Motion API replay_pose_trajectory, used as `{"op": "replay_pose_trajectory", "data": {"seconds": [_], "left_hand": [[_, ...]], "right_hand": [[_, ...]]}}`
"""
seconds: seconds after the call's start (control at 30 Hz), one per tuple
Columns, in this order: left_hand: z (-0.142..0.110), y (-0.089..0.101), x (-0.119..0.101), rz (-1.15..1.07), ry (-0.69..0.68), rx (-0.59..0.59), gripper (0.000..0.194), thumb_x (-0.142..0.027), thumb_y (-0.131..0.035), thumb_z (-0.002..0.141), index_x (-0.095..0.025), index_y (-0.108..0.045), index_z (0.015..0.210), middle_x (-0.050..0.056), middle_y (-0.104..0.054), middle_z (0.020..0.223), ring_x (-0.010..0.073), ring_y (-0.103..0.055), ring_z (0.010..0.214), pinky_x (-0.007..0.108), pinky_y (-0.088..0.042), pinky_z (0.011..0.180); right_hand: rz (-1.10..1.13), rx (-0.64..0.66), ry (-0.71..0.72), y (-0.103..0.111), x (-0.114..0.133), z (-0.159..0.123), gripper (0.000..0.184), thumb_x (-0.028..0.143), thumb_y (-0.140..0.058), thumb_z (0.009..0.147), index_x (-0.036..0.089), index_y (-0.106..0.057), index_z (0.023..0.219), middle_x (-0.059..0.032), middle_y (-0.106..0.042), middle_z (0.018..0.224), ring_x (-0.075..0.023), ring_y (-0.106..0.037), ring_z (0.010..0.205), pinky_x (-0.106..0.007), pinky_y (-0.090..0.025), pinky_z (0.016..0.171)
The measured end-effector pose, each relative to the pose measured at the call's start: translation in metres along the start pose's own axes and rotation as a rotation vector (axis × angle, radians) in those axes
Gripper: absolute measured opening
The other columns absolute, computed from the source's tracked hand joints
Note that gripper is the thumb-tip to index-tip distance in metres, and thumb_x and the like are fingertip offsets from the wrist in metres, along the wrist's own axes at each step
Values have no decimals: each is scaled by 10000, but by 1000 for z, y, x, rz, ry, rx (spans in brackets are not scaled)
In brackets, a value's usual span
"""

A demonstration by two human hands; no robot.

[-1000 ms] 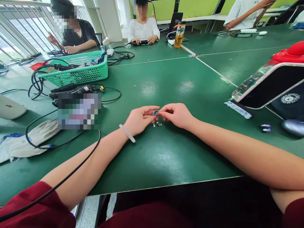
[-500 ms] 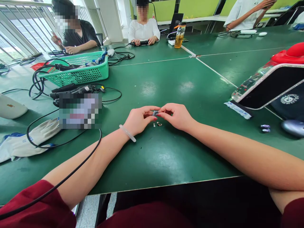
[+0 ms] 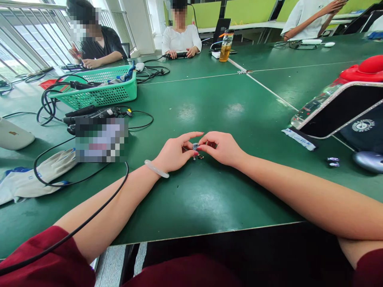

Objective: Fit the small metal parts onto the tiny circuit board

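Observation:
Both my hands meet around a small grey-blue piece (image 3: 195, 146), too small to name for certain. My left hand (image 3: 175, 154), with a pale bangle on its wrist, pinches it between the thumb and a bent finger. The left index finger is stretched out above the piece. My right hand (image 3: 222, 148) grips the piece from the other side with thumb and fingertips. Tiny metal parts (image 3: 200, 156) lie on the green table (image 3: 209, 203) just below the fingertips, partly hidden by them.
A green basket (image 3: 98, 95) with cables and black devices (image 3: 95, 113) stands at the left, near a white glove (image 3: 54, 169). A black cable crosses over my left forearm. At right are a phone (image 3: 344, 109), a mouse (image 3: 369, 160) and small purple items (image 3: 333, 162). Other people sit across the table.
My left index finger has lifted off the piece and straightened. The piece sits slightly lower, and the left wrist has shifted a little to the left.

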State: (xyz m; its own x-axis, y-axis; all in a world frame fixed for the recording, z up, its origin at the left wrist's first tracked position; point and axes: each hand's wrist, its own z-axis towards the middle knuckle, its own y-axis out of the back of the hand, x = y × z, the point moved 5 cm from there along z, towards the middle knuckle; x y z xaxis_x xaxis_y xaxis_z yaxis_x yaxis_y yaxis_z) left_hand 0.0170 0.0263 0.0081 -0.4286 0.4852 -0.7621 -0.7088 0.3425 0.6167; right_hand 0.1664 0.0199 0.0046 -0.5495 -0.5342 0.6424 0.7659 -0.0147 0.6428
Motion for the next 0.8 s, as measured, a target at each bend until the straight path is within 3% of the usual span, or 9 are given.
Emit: {"op": "replay_pose_trajectory", "data": {"seconds": [0.2,0.43,0.8], "left_hand": [[3,7,3,75,21,-98,355,-208,-569,792,-215,-639,1140,-19,-590,717,102,-521,628,248,-456,670],[7,13,15,91,102,-138,235,-238,-587,779,-208,-691,988,-31,-535,644,102,-482,601,247,-431,649],[8,7,21,152,137,-51,282,-331,-622,773,-219,-661,1029,-23,-600,681,124,-536,628,256,-446,639]], "right_hand": [[-19,83,-62,-1,-6,1,218,332,-545,859,183,-683,779,-5,-614,695,-108,-471,587,-258,-355,602],[-84,394,-72,-9,-12,-2,155,336,-705,738,201,-696,814,5,-615,748,-108,-497,635,-247,-370,622],[-182,369,-43,-9,-13,-2,93,295,-674,790,207,-687,818,-2,-626,783,-123,-536,682,-246,-389,626]]}}
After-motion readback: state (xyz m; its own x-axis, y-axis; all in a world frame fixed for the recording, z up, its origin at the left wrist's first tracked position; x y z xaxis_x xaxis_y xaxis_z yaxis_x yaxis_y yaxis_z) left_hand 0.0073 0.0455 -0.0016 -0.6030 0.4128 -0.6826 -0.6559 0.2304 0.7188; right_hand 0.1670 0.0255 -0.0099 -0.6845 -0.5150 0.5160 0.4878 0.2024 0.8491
